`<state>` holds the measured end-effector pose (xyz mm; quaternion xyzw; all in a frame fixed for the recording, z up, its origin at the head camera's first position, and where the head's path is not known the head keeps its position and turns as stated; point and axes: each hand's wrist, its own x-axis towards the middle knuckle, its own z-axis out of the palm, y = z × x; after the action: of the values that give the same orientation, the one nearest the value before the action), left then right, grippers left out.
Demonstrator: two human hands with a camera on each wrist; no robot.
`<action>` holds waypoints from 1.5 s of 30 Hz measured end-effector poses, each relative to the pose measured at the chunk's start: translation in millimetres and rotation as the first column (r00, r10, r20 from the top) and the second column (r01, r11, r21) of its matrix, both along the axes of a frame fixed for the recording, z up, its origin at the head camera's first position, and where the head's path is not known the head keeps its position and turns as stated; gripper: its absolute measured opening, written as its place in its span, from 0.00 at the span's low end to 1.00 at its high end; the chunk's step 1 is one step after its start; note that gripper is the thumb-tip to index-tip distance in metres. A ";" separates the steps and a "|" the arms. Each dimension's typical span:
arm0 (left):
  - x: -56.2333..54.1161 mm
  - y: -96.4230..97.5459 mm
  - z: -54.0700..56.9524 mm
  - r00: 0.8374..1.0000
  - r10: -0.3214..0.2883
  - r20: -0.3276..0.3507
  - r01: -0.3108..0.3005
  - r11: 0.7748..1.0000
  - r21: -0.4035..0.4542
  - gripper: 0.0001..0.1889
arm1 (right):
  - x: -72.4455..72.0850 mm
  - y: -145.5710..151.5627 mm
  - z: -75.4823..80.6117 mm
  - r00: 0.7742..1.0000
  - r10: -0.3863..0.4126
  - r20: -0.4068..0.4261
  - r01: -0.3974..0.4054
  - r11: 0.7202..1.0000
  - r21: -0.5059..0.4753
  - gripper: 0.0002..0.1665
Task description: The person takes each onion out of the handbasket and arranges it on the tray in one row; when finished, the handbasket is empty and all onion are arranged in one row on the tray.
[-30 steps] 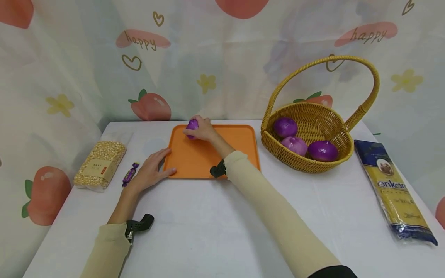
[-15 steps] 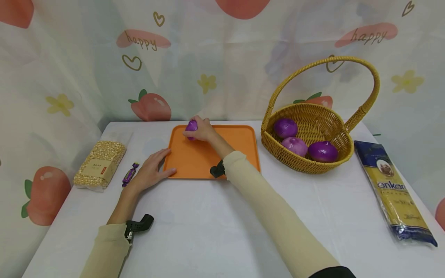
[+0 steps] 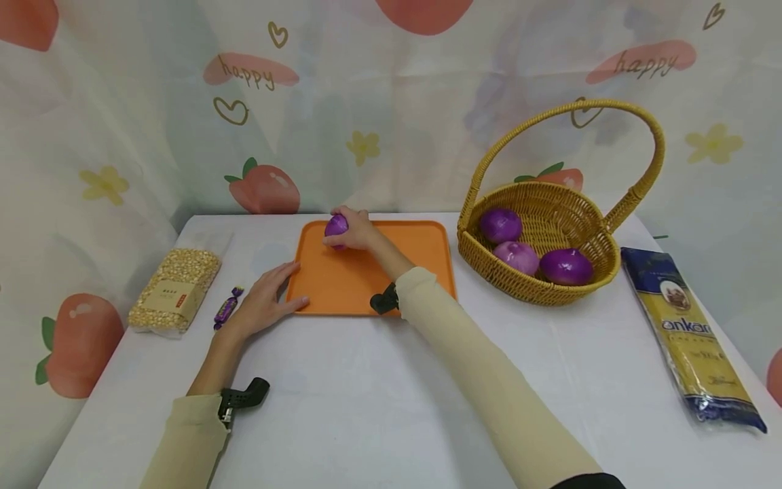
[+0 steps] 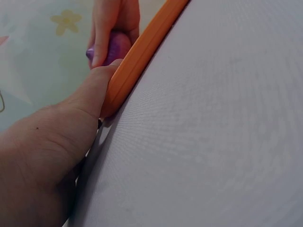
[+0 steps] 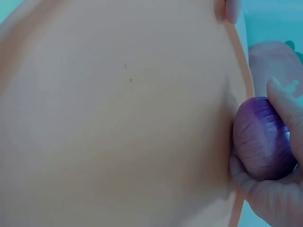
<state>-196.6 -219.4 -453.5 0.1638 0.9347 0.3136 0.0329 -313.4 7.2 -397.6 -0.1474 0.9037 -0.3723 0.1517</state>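
In the head view my right hand (image 3: 357, 231) grips a purple onion (image 3: 336, 229) at the far left part of the orange tray (image 3: 342, 285). The right wrist view shows the onion (image 5: 262, 139) held between thumb and fingers, close over the tray surface. My left hand (image 3: 265, 302) lies at the tray's near left corner, its fingers stretched along the left edge and its thumb on the front edge. Seen from the left wrist, that thumb (image 4: 85, 99) rests against the orange rim. Just left of this hand lies a purple-wrapped candy (image 3: 228, 308).
To the right stands a wicker basket (image 3: 519, 288) with a tall handle, holding three purple onions (image 3: 566, 266). A blue and gold ankara packet (image 3: 693, 339) lies at the far right. Left of the candy is a clear bag of yellow kernels (image 3: 177, 288). A printed curtain hangs behind the table.
The right hand and its onion have shifted very slightly on the tray. The left hand stays at the tray's corner.
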 end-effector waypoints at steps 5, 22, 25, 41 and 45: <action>0.2 -0.5 -0.6 1.000 0.005 -0.001 -0.005 1.000 -0.006 0.42 | 2.6 -0.5 -2.2 1.000 -0.005 0.006 0.005 1.000 -0.006 0.44; -1.9 -1.1 -2.0 1.000 -0.010 -0.023 0.010 1.000 0.002 0.41 | 4.3 0.2 -4.1 0.999 -0.032 -0.022 0.031 0.999 -0.012 0.51; -1.6 -0.4 -2.3 1.000 -0.008 -0.020 0.009 1.000 0.009 0.41 | 4.2 0.8 -5.9 0.999 -0.036 -0.027 0.036 0.999 -0.012 0.52; -1.9 0.2 -2.3 1.000 0.008 0.014 -0.008 1.000 -0.006 0.42 | 8.3 3.3 -3.5 0.998 -0.053 -0.045 0.054 0.999 0.008 0.54; -1.8 -0.1 -1.9 1.000 0.009 0.022 -0.009 1.000 -0.004 0.42 | 7.8 4.9 -0.1 0.997 -0.057 -0.045 0.058 0.998 0.022 0.53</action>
<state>-198.4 -219.5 -455.4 0.1560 0.9357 0.3138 0.0420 -305.7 12.1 -397.7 -0.1279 0.9149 -0.3627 0.1228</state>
